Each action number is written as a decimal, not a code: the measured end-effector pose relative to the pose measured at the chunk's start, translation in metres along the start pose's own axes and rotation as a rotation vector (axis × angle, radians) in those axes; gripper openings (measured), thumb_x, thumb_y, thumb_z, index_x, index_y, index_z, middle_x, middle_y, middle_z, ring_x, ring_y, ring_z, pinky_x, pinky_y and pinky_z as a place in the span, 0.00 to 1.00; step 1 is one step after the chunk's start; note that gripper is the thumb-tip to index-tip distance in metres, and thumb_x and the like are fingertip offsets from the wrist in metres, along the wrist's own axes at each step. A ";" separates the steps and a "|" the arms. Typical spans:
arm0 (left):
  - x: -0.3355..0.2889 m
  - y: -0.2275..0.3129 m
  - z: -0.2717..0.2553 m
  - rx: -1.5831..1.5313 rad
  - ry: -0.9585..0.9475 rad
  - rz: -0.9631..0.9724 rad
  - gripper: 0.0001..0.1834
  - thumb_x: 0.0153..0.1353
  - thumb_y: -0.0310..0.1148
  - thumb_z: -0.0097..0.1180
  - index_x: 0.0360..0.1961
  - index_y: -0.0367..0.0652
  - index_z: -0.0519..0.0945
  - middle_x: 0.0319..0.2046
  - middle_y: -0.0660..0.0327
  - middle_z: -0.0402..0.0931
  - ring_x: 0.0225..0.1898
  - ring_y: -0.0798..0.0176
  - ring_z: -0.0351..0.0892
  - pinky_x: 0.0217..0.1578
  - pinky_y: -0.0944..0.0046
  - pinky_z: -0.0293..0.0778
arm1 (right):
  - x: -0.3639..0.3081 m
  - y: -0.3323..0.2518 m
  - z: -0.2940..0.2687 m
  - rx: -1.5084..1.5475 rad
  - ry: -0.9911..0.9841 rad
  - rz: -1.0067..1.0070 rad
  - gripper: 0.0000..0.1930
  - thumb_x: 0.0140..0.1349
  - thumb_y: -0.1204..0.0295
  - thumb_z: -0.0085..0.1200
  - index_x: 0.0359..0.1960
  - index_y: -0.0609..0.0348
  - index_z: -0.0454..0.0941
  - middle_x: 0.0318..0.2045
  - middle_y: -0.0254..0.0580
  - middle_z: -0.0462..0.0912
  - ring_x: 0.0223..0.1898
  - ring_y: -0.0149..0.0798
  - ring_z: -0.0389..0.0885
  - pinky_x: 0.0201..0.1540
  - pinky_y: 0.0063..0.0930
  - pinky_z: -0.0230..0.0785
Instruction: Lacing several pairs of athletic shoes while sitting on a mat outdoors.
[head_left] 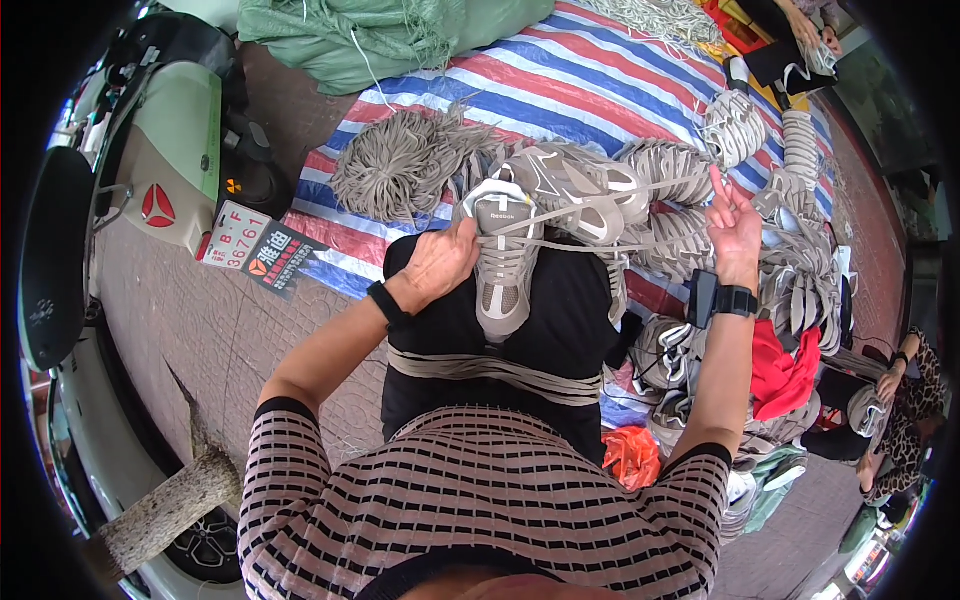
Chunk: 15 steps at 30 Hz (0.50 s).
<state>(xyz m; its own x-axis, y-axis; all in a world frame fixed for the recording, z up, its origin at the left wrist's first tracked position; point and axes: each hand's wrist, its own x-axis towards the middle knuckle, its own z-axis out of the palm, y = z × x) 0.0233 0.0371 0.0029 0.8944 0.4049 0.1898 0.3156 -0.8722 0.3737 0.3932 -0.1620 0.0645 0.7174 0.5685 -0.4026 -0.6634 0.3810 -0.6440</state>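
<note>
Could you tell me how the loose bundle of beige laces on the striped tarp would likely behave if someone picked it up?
The lace bundle would probably flop and droop, since its strands already splay in loose loops. It looks light for its bulk. Strands may well slip out or tangle, as nothing visibly ties them on the striped tarp.

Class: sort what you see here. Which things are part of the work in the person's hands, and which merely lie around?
In use: left hand steadying the grey sneaker; right hand pulling its lace.

Lying about: bundle of laces, green sack, scooter, red cloth, striped tarp.
</note>
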 end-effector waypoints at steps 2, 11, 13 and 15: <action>0.003 0.002 0.000 0.024 -0.027 -0.014 0.09 0.56 0.31 0.50 0.29 0.36 0.65 0.18 0.48 0.74 0.21 0.44 0.75 0.21 0.50 0.71 | 0.004 -0.007 -0.001 0.052 0.020 -0.061 0.06 0.62 0.78 0.34 0.34 0.68 0.63 0.56 0.57 0.70 0.13 0.24 0.50 0.16 0.17 0.48; 0.027 0.016 -0.018 -0.130 0.014 0.087 0.11 0.50 0.28 0.60 0.33 0.42 0.71 0.30 0.57 0.69 0.35 0.51 0.73 0.29 0.57 0.72 | 0.013 -0.029 -0.028 -0.198 0.140 -0.188 0.10 0.65 0.73 0.39 0.43 0.63 0.70 0.43 0.46 0.80 0.13 0.21 0.55 0.13 0.12 0.47; 0.038 0.022 -0.012 -0.093 0.078 0.192 0.11 0.50 0.30 0.60 0.35 0.42 0.72 0.30 0.58 0.69 0.38 0.52 0.72 0.36 0.56 0.71 | 0.005 -0.006 -0.032 -0.637 0.112 -0.216 0.12 0.65 0.69 0.42 0.45 0.57 0.74 0.30 0.35 0.79 0.13 0.19 0.54 0.13 0.13 0.46; 0.043 0.020 0.000 -0.103 0.080 0.174 0.11 0.49 0.29 0.60 0.33 0.43 0.73 0.29 0.60 0.69 0.40 0.52 0.70 0.39 0.56 0.69 | -0.010 0.011 -0.024 -1.128 -0.042 -0.101 0.14 0.63 0.64 0.45 0.47 0.55 0.76 0.23 0.30 0.74 0.18 0.20 0.62 0.19 0.16 0.56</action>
<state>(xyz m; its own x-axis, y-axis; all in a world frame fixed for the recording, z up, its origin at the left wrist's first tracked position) 0.0676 0.0369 0.0186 0.9031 0.2749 0.3299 0.1207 -0.8998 0.4193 0.3843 -0.1807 0.0459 0.7351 0.6044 -0.3072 -0.0168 -0.4367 -0.8994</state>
